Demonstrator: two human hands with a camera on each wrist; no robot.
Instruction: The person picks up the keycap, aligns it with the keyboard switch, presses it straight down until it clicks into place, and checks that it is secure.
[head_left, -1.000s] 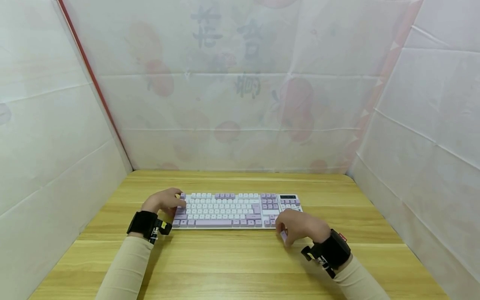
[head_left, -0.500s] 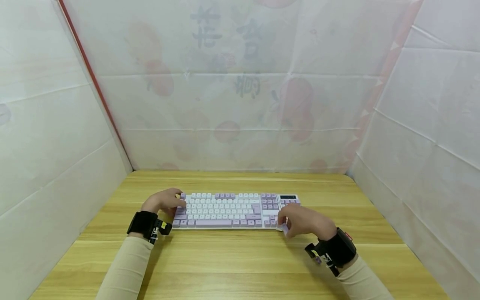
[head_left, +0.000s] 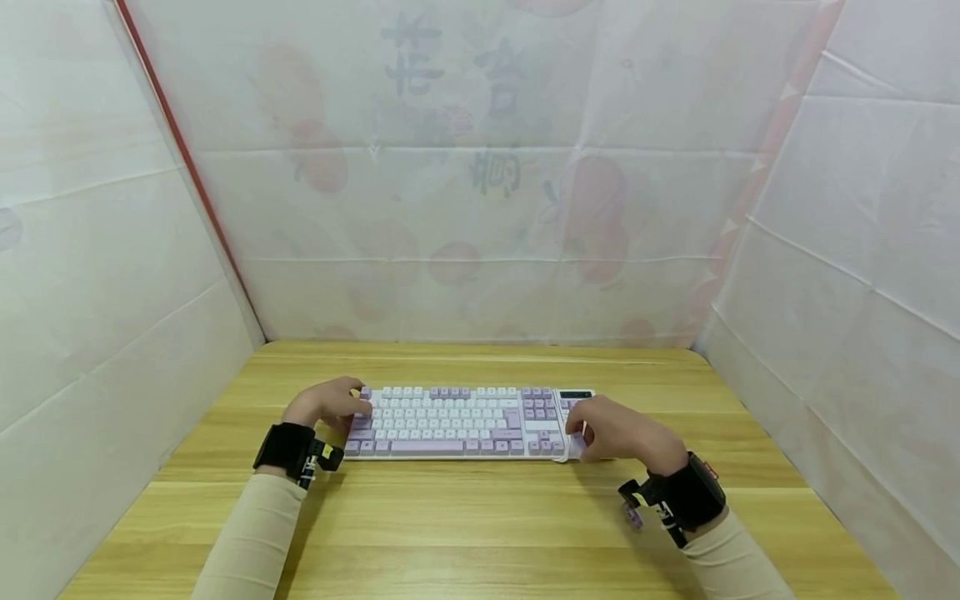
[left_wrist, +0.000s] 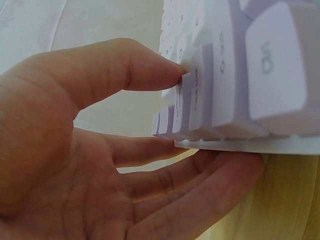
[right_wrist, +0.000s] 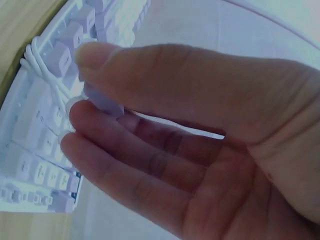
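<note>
A white and lavender keyboard (head_left: 450,423) lies on the table. My left hand (head_left: 326,404) grips its left end; in the left wrist view the thumb (left_wrist: 160,70) lies on the key side and the fingers reach under the edge. White cable (right_wrist: 47,75) is wound in several loops around the keyboard, left of the number pad. My right hand (head_left: 618,433) is over the number pad's front part. Between its thumb and fingers it pinches a small lavender piece (right_wrist: 102,102), apparently the cable's end, partly hidden by the fingers.
The wooden table (head_left: 450,525) carries the keyboard near its middle. Behind it hangs a pale printed sheet (head_left: 465,208), and more white sheets stand at left and right. A black strap with a small camera (head_left: 686,496) sits on each wrist.
My right hand has moved right and away from me, from the keyboard's front edge up over the number pad, carrying the lavender cable end. The left hand and keyboard have stayed put.
</note>
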